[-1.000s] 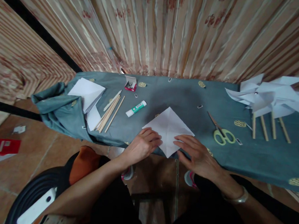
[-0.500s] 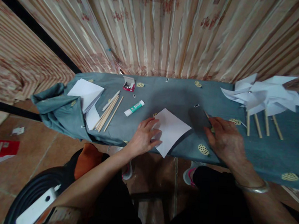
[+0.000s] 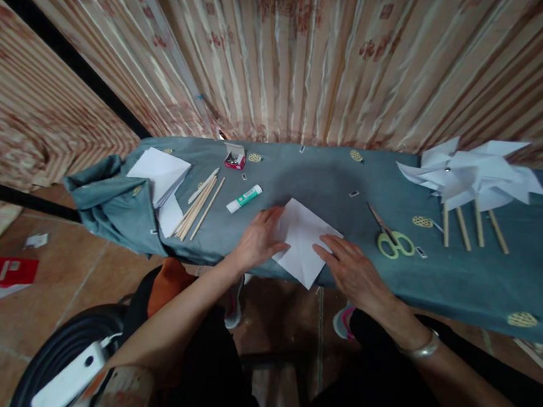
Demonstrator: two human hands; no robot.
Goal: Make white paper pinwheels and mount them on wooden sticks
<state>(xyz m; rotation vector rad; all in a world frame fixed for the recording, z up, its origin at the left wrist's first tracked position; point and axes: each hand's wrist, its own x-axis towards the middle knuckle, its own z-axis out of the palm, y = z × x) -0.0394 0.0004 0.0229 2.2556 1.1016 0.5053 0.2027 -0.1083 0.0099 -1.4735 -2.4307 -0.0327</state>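
A white square sheet of paper (image 3: pixel 303 241) lies turned cornerwise at the front of the cloth, its lowest corner over the table edge. On its left side rests my left hand (image 3: pixel 260 235), thumb and fingers apart. The outstretched fingers of my right hand (image 3: pixel 349 264) touch the sheet's right side, and nothing is gripped. To the right of that hand, scissors (image 3: pixel 394 244) with pale green handles lie on the cloth, blades pointing up and left. Beyond my left hand is a glue stick (image 3: pixel 244 198) with a green label.
Wooden sticks (image 3: pixel 197 213), a white pen (image 3: pixel 203 185), folded white papers (image 3: pixel 156 171) and a small red box (image 3: pixel 235 157) of metal pieces are on the left. White paper pinwheels (image 3: pixel 474 170) on sticks lie right. A pleated curtain (image 3: pixel 312 61) hangs behind the table.
My right hand has let go of the scissors, leaving them on the cloth, and moved left onto the paper. The sheet has turned slightly. My left hand stays at its left side.
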